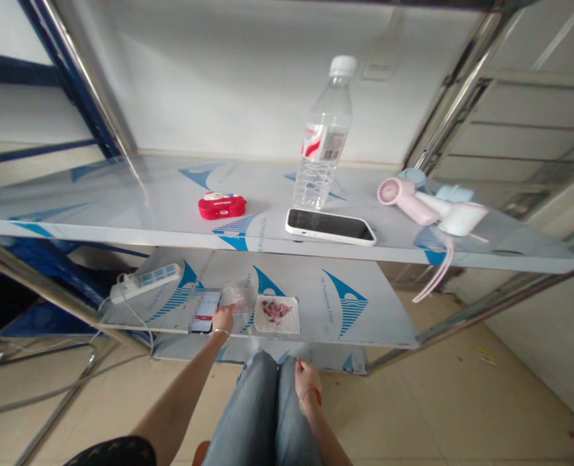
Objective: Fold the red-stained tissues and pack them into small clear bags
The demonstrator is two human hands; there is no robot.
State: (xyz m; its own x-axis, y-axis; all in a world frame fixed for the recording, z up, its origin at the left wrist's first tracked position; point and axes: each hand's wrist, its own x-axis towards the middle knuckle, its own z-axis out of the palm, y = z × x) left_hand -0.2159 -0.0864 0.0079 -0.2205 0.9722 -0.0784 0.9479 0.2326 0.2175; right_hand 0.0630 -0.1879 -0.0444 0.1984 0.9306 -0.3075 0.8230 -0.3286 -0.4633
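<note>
On the lower shelf, my left hand (pixel 222 320) has its fingers closed at the near edge of a clear plastic bag (pixel 241 296), which shows something pinkish in it. Just left of that hand lies a phone (pixel 206 310) with a lit screen, partly blurred out. To the right of the bag is a white square tray (pixel 294 323) holding a heap of small pink and dark red pieces, possibly beads. My right hand (pixel 308 380) rests by my right thigh with its fingers pinched together; anything between them is too small to make out.
The upper shelf (pixel 160 188) carries a red case (pixel 222 206), a plastic bottle (pixel 324 136), a white-edged phone (pixel 330 226) and small handheld fans (pixel 413 200) with a hanging strap. A power strip (pixel 145 283) with its cable lies on the lower shelf's left. Metal posts frame both sides.
</note>
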